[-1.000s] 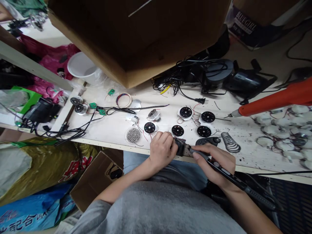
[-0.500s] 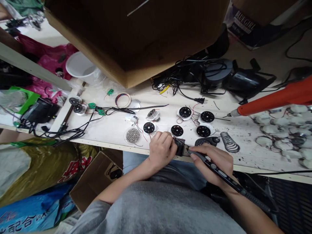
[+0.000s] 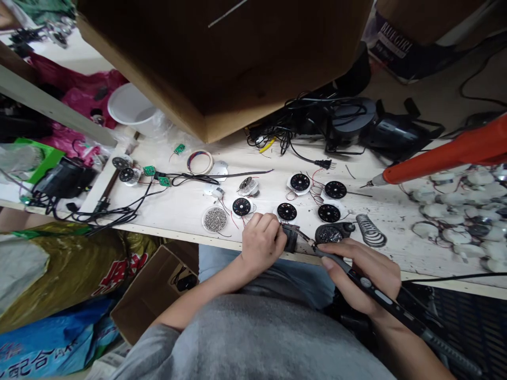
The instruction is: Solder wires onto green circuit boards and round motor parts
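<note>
Shifted rightward since the earlier frame, the right hand [image 3: 380, 270] has its fingers wrapped around a soldering iron [image 3: 366, 284], tip by a black part [image 3: 291, 240] at the desk's [image 3: 166, 211] near edge. The left hand [image 3: 262, 240] curls tight beside it, any pinch hidden. Soldering seems underway; the next move calls for steadiness.

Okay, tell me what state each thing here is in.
Soldering iron: gripped in the right hand, heat unclear
Left hand: fingers curled
Black part: partly covered by left hand
Plug: unplugged
Cardboard box: open
White tub: open
Silver pieces: heaped together
</note>
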A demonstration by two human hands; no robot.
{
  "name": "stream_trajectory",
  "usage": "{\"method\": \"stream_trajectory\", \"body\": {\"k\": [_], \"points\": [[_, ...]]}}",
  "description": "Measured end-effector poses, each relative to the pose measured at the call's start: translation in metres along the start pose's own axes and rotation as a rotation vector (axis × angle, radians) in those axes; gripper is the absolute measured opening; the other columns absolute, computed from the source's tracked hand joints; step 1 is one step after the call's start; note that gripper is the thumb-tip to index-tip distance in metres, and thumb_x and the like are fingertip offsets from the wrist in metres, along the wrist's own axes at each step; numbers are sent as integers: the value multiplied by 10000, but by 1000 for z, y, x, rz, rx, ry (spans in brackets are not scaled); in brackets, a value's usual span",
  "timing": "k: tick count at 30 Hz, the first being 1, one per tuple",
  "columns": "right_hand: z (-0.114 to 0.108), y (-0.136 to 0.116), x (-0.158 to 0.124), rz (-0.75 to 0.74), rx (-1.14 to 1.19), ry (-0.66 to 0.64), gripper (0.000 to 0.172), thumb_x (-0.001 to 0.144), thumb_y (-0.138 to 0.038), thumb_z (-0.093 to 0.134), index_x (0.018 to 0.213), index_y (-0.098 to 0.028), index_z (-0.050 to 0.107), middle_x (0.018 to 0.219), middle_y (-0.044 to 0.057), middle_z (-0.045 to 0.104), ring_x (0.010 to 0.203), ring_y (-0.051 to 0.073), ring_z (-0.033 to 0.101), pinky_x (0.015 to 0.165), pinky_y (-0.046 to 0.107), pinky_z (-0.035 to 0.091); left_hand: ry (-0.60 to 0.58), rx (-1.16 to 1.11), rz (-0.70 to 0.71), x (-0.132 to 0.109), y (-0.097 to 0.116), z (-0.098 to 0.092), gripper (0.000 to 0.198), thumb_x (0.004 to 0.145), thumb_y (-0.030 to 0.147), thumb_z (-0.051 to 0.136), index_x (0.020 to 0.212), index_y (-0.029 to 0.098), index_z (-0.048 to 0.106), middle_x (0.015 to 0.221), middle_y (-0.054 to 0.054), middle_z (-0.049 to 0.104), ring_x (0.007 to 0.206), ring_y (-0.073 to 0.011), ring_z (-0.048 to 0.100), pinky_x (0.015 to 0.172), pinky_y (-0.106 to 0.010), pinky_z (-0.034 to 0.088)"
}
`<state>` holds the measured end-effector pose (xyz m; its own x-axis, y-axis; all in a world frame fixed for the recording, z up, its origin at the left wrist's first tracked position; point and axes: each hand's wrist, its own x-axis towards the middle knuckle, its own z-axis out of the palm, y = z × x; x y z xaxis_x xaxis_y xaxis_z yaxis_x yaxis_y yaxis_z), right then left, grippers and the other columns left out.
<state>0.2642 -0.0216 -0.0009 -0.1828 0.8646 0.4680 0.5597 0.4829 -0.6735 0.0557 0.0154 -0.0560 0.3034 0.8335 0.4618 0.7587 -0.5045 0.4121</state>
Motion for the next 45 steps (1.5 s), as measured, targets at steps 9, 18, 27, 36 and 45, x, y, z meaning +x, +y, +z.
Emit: {"method": "stream_trajectory", "body": {"k": [9,18,27,36,45], "points": [[-3,-12,-8,155,-31,29,118,956,-183,654,1033,-251,714,889,14,736,699,159,704,661,287,581,33,-49,-7,0,-1,-3,148,963,134,557,840,214,563,855,-44,688,774,-202,563,728,-345,465],[0,-14,-8,141,-17,71,126,962,-180,652,1044,-258,707,863,19,729,688,168,699,610,296,569,51,-144,7,-7,-7,-9,81,1020,163,586,1042,198,655,989,-58,775,855,-189,677,812,-346,549],[5,-13,-9,151,13,86,122,961,-180,650,1035,-251,715,854,15,728,703,161,702,632,288,576,65,-142,-9,-11,-10,-3,119,1014,136,569,988,209,659,978,-67,772,884,-202,701,821,-371,568],[5,-1,-11,89,12,91,141,945,-175,663,1046,-249,729,859,15,747,679,154,709,608,272,580,88,-107,-10,-8,-4,-4,97,1019,135,564,1052,203,624,874,-36,714,779,-177,640,745,-313,505],[3,5,-12,43,-6,101,178,937,-176,664,1065,-277,736,858,13,767,679,174,730,602,288,604,62,-55,-101,-10,-2,-9,131,1001,280,620,1103,199,607,832,-35,621,773,-195,583,721,-323,477]]}}
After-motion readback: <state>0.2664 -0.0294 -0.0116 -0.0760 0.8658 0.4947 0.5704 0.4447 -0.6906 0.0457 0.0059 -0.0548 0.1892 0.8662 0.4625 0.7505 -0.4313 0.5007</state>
